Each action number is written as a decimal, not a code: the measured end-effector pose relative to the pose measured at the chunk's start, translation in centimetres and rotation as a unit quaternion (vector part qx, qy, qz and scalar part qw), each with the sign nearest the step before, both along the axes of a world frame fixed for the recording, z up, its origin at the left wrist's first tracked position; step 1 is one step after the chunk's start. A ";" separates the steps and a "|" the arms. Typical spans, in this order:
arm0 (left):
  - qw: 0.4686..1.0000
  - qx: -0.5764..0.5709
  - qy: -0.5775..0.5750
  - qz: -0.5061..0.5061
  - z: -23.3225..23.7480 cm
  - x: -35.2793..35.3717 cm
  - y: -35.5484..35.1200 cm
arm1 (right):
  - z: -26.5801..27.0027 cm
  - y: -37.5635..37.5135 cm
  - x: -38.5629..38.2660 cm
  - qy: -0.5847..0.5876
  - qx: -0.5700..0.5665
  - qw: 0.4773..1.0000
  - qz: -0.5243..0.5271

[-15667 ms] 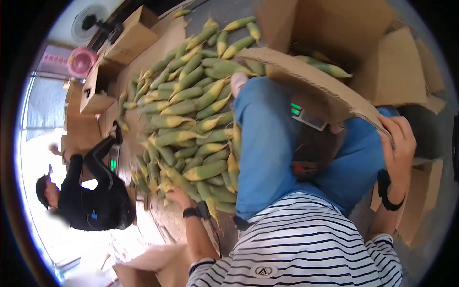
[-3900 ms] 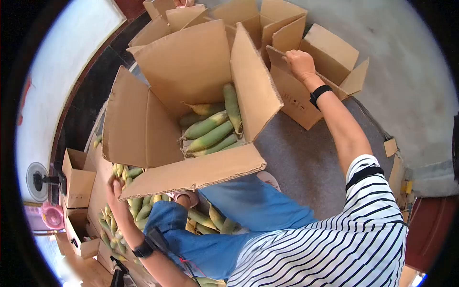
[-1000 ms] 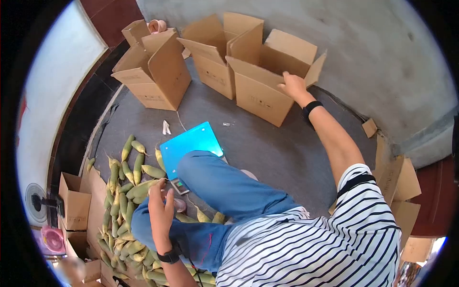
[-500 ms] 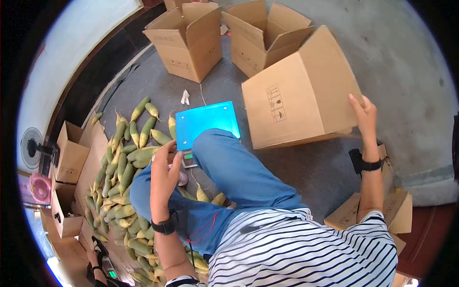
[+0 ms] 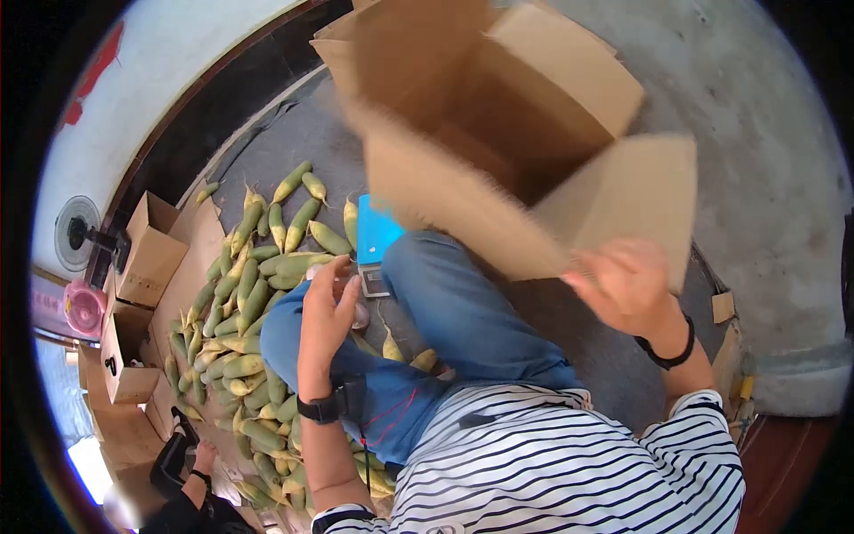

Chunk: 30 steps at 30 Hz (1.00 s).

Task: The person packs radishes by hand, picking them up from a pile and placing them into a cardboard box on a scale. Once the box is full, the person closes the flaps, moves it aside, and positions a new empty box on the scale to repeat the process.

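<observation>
Well, our right hand (image 5: 627, 289) clasps the cardboard box (image 5: 498, 116) by a flap edge, our left hand (image 5: 325, 311) lies open on our knee (image 5: 277, 334), with grey floor (image 5: 765, 178) at right.

Corn cobs (image 5: 249, 294) are heaped on the grey floor (image 5: 756, 178) at the left, with a blue scale (image 5: 378, 233) set just beside them. Open cartons (image 5: 149, 254) are stood along the heap's left edge.

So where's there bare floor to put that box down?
Bare grey floor shows between the leg and the right hand, which holds the box; another strip lies between the corn and the dark wall. Left of the leg it is crowded: corn, then small boxes. The left hand hovers open by the knee.
</observation>
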<state>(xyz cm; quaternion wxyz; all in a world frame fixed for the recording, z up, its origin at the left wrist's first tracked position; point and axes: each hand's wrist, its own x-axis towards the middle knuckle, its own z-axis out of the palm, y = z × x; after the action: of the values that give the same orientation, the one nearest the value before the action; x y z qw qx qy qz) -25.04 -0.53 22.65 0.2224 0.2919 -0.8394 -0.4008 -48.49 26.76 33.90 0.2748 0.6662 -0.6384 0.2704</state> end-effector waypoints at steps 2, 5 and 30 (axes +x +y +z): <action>0.999 0.030 0.011 0.018 -0.4 0.2 -0.4 | -0.9 -1.9 0.5 0.069 0.074 0.995 -0.015; 0.999 -0.001 -0.011 0.043 -0.3 0.7 -0.7 | -3.4 -6.4 -1.5 0.042 0.063 0.996 0.046; 0.991 -0.117 -0.051 0.037 -2.3 1.1 -1.9 | -4.1 -11.3 0.1 0.110 0.251 0.957 0.096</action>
<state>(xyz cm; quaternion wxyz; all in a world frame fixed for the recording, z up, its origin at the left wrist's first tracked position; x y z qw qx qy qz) -23.93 -2.40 20.36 0.2261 0.3146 -0.8796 -0.2760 -48.41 15.45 29.78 0.1399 0.7976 -0.5844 0.0522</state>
